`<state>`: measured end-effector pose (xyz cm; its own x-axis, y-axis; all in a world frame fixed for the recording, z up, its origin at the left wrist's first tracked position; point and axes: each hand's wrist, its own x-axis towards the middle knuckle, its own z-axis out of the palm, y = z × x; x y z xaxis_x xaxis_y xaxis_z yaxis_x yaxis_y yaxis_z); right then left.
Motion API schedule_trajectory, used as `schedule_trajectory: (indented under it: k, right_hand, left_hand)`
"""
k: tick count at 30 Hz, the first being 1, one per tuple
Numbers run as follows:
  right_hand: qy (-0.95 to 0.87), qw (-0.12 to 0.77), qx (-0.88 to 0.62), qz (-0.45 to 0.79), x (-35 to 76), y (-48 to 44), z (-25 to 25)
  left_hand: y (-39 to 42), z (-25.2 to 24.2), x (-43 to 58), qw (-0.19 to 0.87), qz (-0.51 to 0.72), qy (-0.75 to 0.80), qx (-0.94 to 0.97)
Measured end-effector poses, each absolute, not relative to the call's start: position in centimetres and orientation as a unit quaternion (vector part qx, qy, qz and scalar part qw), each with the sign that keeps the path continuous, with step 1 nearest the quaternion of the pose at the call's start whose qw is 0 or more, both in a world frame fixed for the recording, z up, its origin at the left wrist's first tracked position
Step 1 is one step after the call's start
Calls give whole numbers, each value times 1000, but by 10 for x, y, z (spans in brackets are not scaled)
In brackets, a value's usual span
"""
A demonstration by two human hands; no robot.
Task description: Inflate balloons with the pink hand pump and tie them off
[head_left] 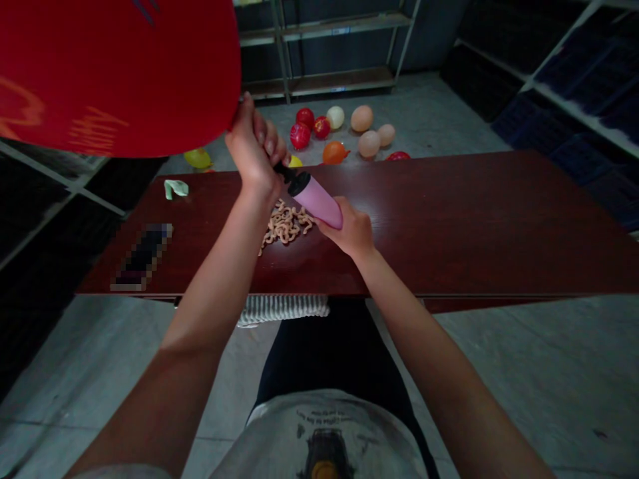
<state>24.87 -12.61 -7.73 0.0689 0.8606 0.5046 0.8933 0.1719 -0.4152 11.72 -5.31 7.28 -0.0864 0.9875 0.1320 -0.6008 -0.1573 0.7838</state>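
Observation:
A large inflated red balloon [114, 73] fills the upper left of the view. My left hand [254, 146] grips its neck around the black nozzle of a pink hand pump [317, 199]. My right hand [352, 229] is wrapped around the pump's pink barrel, low near the tabletop. Just below the pump lies a heap of small pale curled pieces [285, 225], possibly unblown balloons. A limp pale green balloon [176, 189] lies further left on the dark red wooden table [449, 226].
A pixelated dark rectangular object [142, 257] lies near the table's left end. Several inflated balloons [334, 130] rest on the concrete floor beyond the far edge. Metal shelving [324, 46] stands behind them, with dark crates on racks [564, 113] to the right.

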Motion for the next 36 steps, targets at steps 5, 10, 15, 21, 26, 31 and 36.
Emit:
schedule_trajectory:
  k: [5,10,15,21,26,31,36]
  right_hand:
    - [-670,342,-658,-42,249,-123,-79]
    - [-713,334,-614,-57,246,-123,-81]
    - [-755,302,-576,-86,242,-128,-81]
    - [-787,263,-549,-102,240,-137,-75]
    - [-798,243,-543,-97,245,-141,-75]
    - [-805,223,-533,-132,252,-145,-67]
    - [-797,221,-543,-146,254,-155,-53]
  left_hand:
    - [-41,50,122,601,678,302,295]
    - [-40,37,90,597,702,302,246]
    - [-49,19,55,597,723,293,188]
    - [-59,18,16,585,741,313,105]
    - [-61,22,-26,560,764,310,84]
    - [-62,28,-57,543,777,313,63]
    - [-66,33,-52,542,784,296,61]
